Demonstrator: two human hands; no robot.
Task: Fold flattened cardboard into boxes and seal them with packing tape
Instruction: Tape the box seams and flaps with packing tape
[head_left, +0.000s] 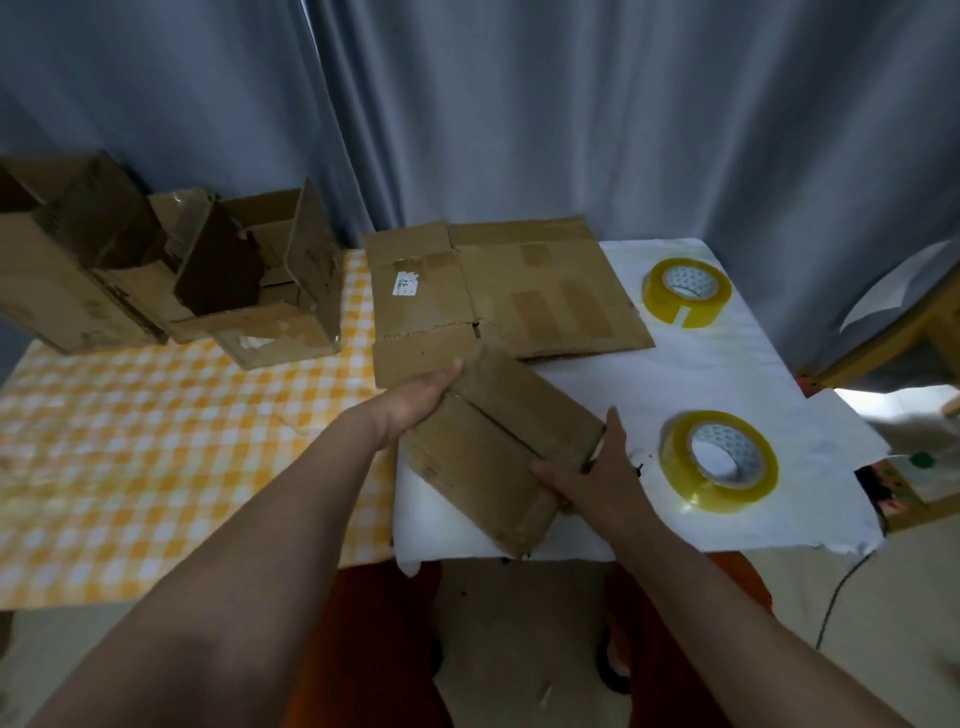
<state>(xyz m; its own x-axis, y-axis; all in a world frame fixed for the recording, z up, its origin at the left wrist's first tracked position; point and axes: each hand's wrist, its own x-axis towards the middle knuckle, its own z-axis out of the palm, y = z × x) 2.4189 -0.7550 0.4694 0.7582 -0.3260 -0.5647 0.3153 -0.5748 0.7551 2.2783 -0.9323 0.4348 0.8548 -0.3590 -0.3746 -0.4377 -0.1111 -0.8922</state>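
Item 1: small cardboard box (498, 447), folded up, flaps closed along a centre seam on top, set askew at the near edge of the counter (737, 364), on the white covering (727, 374).

Item 2: left hand (423, 397), fingers fairly straight, pressed flat against the box's far-left side; fingertips reach its far corner.

Item 3: right hand (589, 470), clasping the box's near-right end, thumb laid on the top face beside the seam, fingers running up along the right side. The two hands hold the box between them.

Item 4: roll of yellow packing tape (719, 460), lying flat on the white covering, just right of the right hand, toward the counter's near right corner.

Item 5: flattened cardboard sheet (509, 291), unfolded, old tape marks and a small white label on it, lying just beyond the box at the middle of the far edge; the box overlaps its near flap.

Item 6: second roll of yellow packing tape (687, 292), flat, right of the sheet near the far right corner.

Item 7: yellow-and-white checked cloth (156, 431), covering the counter's left half.

Item 8: open cardboard boxes (171, 270), several, flaps up, grouped at the far left corner.

Item 9: grey curtain (519, 114), hanging behind the counter.
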